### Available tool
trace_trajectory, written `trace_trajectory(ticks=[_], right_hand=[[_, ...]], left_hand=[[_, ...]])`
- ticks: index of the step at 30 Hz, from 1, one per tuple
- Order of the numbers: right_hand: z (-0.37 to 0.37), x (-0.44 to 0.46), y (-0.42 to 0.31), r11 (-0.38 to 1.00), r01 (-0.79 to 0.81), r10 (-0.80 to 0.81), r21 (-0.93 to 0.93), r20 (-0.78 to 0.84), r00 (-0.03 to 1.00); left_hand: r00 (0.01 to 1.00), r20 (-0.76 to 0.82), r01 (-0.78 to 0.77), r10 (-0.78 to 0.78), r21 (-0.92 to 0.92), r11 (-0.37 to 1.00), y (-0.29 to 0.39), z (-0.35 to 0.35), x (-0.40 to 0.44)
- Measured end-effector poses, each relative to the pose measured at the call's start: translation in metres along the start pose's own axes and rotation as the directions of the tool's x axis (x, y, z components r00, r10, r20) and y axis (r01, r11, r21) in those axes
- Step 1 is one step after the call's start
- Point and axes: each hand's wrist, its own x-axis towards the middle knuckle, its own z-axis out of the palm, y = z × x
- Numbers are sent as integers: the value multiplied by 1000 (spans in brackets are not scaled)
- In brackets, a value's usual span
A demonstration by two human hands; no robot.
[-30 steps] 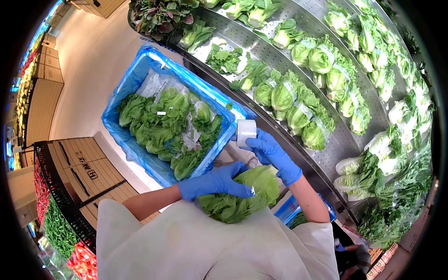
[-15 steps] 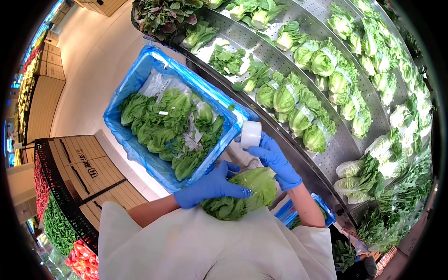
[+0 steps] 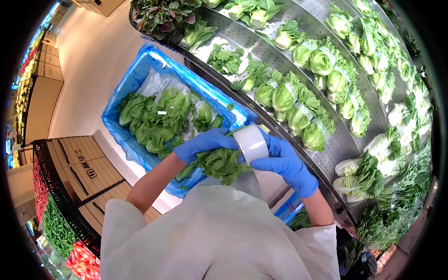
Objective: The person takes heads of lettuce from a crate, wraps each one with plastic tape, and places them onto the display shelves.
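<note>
My left hand [image 3: 205,143], in a blue glove, is wrapped over a leafy green lettuce [image 3: 221,163] held in front of my chest. A wide roll of white tape [image 3: 252,143] is in my right hand [image 3: 287,163], also gloved in blue, with fingers and thumb around it. The roll touches or overlaps the right end of the lettuce and hides that part. Beyond my left hand stands a crate lined with blue plastic [image 3: 122,142], which holds more lettuce [image 3: 156,123].
Metal shelves [image 3: 228,37] with rows of wrapped lettuce [image 3: 285,96] run along the right. Wooden cabinets [image 3: 86,163] and bins of green peppers [image 3: 58,228] and red peppers [image 3: 84,261] are at left. Part of another person [image 3: 361,263] shows at lower right.
Both hands have moved away from my chest with the lettuce. My right hand has brought the tape roll against it, and the lettuce has turned in my left hand.
</note>
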Motion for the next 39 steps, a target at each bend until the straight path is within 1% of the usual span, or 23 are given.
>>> trace_trajectory(ticks=[2, 4, 6, 8, 10, 12, 13, 15, 16, 17, 18, 19, 21, 22, 24, 25, 26, 28, 32, 34, 35, 36, 39], right_hand=[[-4, -9, 4, 998, -54, 54, 13, 45, 998], [0, -21, 12, 999, 7, -7, 54, 15, 1000], [5, -34, 18, 993, 12, -13, 121, 9, 1000], [8, -48, 20, 977, -147, 166, 152, -124, 978], [-2, -53, 31, 980, -185, 193, 72, -130, 973], [-11, -53, 42, 921, -367, 350, -126, -138, 926], [-18, -51, 52, 922, -368, 350, -121, -145, 925], [-38, -41, 77, 819, -319, 283, -478, -147, 948], [-50, -34, 96, 819, -322, 283, -475, -154, 947], [-64, -27, 118, 918, -120, 79, -377, -121, 990], [-73, -21, 126, 947, -13, -26, -321, -116, 993], [-82, -16, 134, 959, 97, -130, -267, -110, 985], [-98, 5, 128, 977, 144, -130, -158, 96, 987], [-100, 12, 123, 977, 149, -136, -153, 92, 986], [-98, 26, 107, 966, 73, -16, -249, 224, 974], [-85, 27, 81, 962, 21, 57, -274, 273, 960], [-87, 33, 75, 962, 22, 55, -272, 274, 960], [-90, 44, 67, 973, 67, 36, -220, 432, 901], [-75, 52, 33, 988, -5, 73, -152, 446, 892], [-72, 53, 29, 985, -41, 109, -167, 424, 899], [-64, 50, 20, 985, -2, 71, -175, 386, 920], [-56, 46, 12, 982, 36, 32, -184, 350, 936], [-36, 31, -13, 979, 34, 13, -203, 227, 974]], left_hand=[[998, -49, -30, 31, 28, 999, -4, -2, 3], [999, 23, -36, 36, -18, 999, -10, -4, 4], [1000, 10, -24, 25, -78, 997, -7, -2, -2], [1000, -5, -1, 0, -192, 981, -4, 0, -6], [1000, -19, 4, -7, -135, 991, -6, -11, -7], [1000, 31, 4, 0, -148, 989, -6, -10, -8], [995, 102, 11, 8, -183, 983, -3, -4, -11], [989, 146, 16, 6, -148, 989, 6, 16, -16], [983, 182, 14, 8, -116, 993, 8, 23, -16], [972, 228, 51, -50, 2, 999, -3, 16, -4], [972, 230, 53, -52, 1, 999, -9, 18, 0], [963, 233, 149, -135, -43, 988, -16, 22, 2], [927, 262, 305, -269, -105, 947, -22, 29, 1], [925, 261, 309, -275, -99, 946, -23, 32, -1], [923, 290, 250, -254, 54, 967, -24, 38, -3], [920, 305, 256, -247, 9, 967, -24, 39, -5], [920, 303, 258, -248, 10, 966, -25, 38, -3], [910, 283, 299, -303, 56, 953, -25, 36, 0], [932, 164, 300, -322, 148, 943, -11, 39, 5], [992, 116, 48, -58, 84, 995, -14, 33, 11], [996, 89, -5, -14, 203, 979, -11, 26, 16], [996, 86, -6, -11, 200, 980, -13, 18, 22], [919, 131, -391, 373, 437, 810, -18, -9, 38]])
